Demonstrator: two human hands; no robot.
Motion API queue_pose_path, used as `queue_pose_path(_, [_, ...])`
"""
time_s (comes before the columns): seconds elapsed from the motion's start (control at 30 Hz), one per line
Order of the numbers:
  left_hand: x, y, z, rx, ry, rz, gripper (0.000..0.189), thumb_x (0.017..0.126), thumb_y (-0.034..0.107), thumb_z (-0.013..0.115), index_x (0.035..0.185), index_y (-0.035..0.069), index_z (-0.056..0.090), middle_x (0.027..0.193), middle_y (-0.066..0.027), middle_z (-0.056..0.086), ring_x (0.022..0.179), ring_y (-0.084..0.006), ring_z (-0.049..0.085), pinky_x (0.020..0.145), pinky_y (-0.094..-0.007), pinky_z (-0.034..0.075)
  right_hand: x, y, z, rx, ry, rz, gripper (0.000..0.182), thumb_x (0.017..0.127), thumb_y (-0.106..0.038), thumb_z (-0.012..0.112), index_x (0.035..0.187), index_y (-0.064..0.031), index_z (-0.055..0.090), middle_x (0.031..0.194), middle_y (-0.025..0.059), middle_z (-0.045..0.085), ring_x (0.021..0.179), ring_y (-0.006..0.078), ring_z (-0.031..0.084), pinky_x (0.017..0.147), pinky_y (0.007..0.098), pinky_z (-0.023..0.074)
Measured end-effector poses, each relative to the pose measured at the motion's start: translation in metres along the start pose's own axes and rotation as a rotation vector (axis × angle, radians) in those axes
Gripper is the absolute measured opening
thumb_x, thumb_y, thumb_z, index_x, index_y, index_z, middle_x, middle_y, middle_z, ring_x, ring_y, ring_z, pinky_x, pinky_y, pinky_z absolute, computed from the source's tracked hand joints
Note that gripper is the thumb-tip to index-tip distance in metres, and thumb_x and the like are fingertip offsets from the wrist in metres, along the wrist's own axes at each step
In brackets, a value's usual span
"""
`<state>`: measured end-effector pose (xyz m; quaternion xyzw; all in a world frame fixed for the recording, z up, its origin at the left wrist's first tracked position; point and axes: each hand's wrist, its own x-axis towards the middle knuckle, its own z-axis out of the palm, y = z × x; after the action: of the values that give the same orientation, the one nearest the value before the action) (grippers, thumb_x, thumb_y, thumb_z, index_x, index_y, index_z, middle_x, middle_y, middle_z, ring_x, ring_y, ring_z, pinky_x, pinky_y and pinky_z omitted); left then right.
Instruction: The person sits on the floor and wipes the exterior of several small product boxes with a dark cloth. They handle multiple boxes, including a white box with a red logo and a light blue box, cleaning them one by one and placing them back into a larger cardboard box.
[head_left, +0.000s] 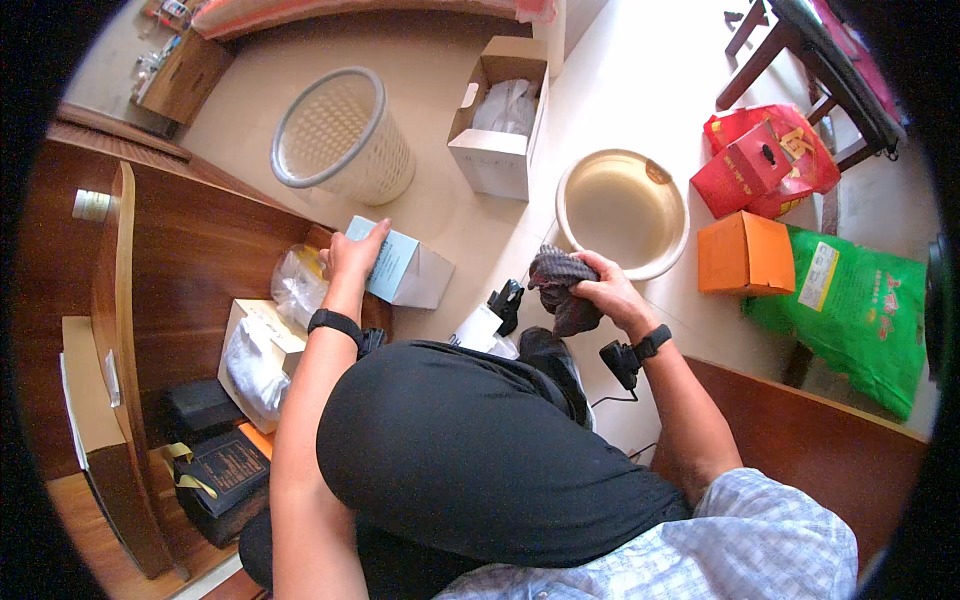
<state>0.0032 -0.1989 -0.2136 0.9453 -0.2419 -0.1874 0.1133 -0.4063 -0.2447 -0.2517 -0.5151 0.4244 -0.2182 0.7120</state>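
Observation:
My left hand (352, 255) is on a light blue and white cardboard box (409, 266), the thumb over its top edge; the other fingers are partly hidden, at its left side. The box stands at the edge of an open wooden cabinet. Bunched in my right hand (616, 291) is a dark grey checked cloth (564, 289), held just in front of the near rim of a cream plastic basin (622, 214). The basin seems to hold cloudy water. Black straps with small black devices are round both wrists.
A perforated wastebasket (345, 135) and an open white carton (491, 165) with a plastic bag stand beyond. Right are a red bag (806, 161), an orange box (744, 253) and a green bag (855, 315). The wooden cabinet (202, 255) at left holds boxes and a black gift bag (225, 472).

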Motion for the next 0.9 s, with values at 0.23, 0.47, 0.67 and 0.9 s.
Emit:
queue_pose_path(0.23, [0.025,-0.021,0.001,-0.19,-0.125,0.01,0.084,0.065,0.048,0.08,0.121,-0.011,0.059,0.124,-0.0289,0.059,0.113,-0.0357,0.057,0.093,-0.0427,0.047,0.006,0.001,0.005,-0.069,-0.01,-0.029,0.044,0.075,-0.002,0.058,0.119,-0.0018,0.06,0.1,0.0056,0.066,0.091,0.0141,0.062,0.082,0.029,0.0509])
queue_pose_path(0.47, [0.027,0.001,-0.023,-0.099,-0.004,0.168,0.074,0.065,0.042,0.081,0.118,-0.006,0.062,0.116,-0.0209,0.066,0.102,-0.0274,0.065,0.086,-0.0401,0.052,0.008,-0.001,-0.004,-0.082,0.012,-0.001,0.044,0.077,-0.002,0.059,0.121,-0.0011,0.06,0.103,0.0048,0.065,0.096,0.0134,0.06,0.087,0.0281,0.0496])
queue_pose_path(0.67, [0.032,0.016,-0.047,-0.056,-0.094,0.307,0.083,0.066,0.042,0.08,0.132,-0.003,0.055,0.127,-0.0244,0.06,0.11,-0.029,0.061,0.092,-0.0392,0.049,0.011,0.002,-0.004,-0.179,0.012,-0.012,0.04,0.077,-0.001,0.057,0.117,-0.0023,0.061,0.101,0.0027,0.064,0.095,0.0121,0.059,0.087,0.0273,0.0479])
queue_pose_path(0.9, [0.068,0.002,-0.022,0.103,0.207,0.341,0.093,0.072,0.059,0.073,0.145,0.007,0.045,0.139,-0.0322,0.044,0.132,-0.0437,0.041,0.109,-0.0467,0.037,0.021,0.007,0.009,-0.303,0.055,-0.08,0.046,0.075,-0.003,0.057,0.121,-0.003,0.06,0.104,0.0117,0.066,0.099,0.0196,0.063,0.09,0.0318,0.0492])
